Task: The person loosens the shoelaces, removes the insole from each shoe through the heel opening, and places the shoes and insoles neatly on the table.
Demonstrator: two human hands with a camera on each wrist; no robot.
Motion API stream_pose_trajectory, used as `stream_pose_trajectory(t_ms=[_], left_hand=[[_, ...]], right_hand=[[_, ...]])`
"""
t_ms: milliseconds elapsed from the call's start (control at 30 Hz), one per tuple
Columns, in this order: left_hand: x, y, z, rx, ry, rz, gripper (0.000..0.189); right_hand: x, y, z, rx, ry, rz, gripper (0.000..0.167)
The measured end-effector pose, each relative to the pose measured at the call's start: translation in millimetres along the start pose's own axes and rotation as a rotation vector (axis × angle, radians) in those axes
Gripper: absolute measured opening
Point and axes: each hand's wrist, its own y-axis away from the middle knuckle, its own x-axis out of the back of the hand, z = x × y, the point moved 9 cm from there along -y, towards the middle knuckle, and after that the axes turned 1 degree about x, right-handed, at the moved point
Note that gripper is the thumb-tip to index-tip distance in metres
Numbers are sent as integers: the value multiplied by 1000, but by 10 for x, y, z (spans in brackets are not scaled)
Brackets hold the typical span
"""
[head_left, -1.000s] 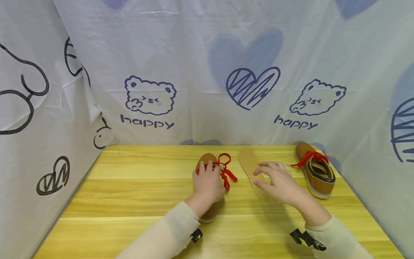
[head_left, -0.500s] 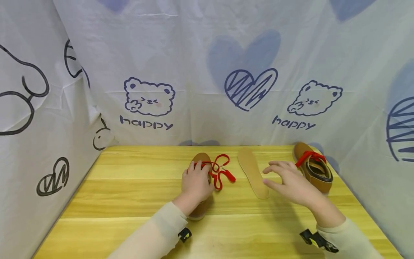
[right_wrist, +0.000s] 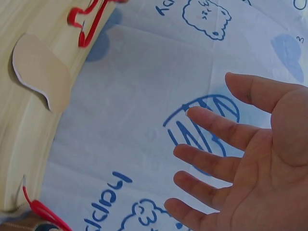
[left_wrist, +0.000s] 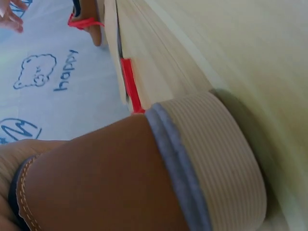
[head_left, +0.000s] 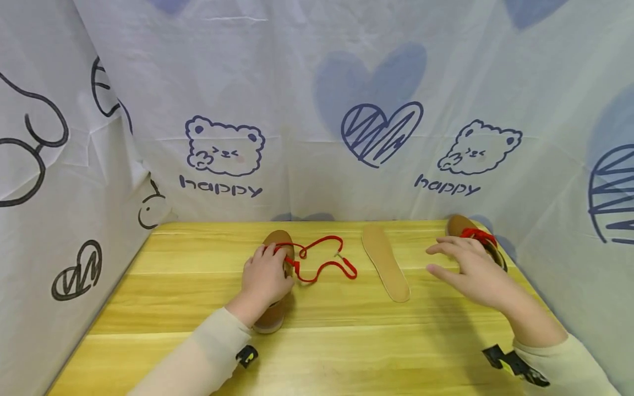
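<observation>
My left hand (head_left: pixel 267 275) grips a brown shoe (head_left: pixel 271 320) from above, its fingers draped over the laced part; much of the shoe is hidden under it. The shoe stands on the table, toe away from me. Its brown heel and ribbed sole (left_wrist: pixel 221 159) fill the left wrist view. Loose red laces (head_left: pixel 322 275) trail rightward from it. Empty and with fingers spread, my right hand (head_left: pixel 475 272) hovers over the table's right side. Behind it, partly covered, stands a second brown shoe (head_left: pixel 458 225) with a red lace.
A flat tan insole (head_left: pixel 386 264) lies on the wooden table (head_left: pixel 346 341) between the two hands. White printed cloth (head_left: pixel 307 110) hangs behind the table and along both sides.
The left hand has slid the shoe to the left, and its red laces have stretched out behind it. The right hand has moved right, away from the insole, toward the other shoe.
</observation>
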Motion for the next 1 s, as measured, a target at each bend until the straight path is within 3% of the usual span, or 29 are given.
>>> stream_pose_trajectory(t_ms=[300,667,1000], left_hand=[[71,25,-387,34,-20,-11,58],[171,74,-620,46,-20,5,58],[290,130,-923,74,-12,18,60]], right_hand=[[176,61,73,18,23,50,41],[393,154,227,-29,12,59,49],[558,257,370,-104,40,37,60]])
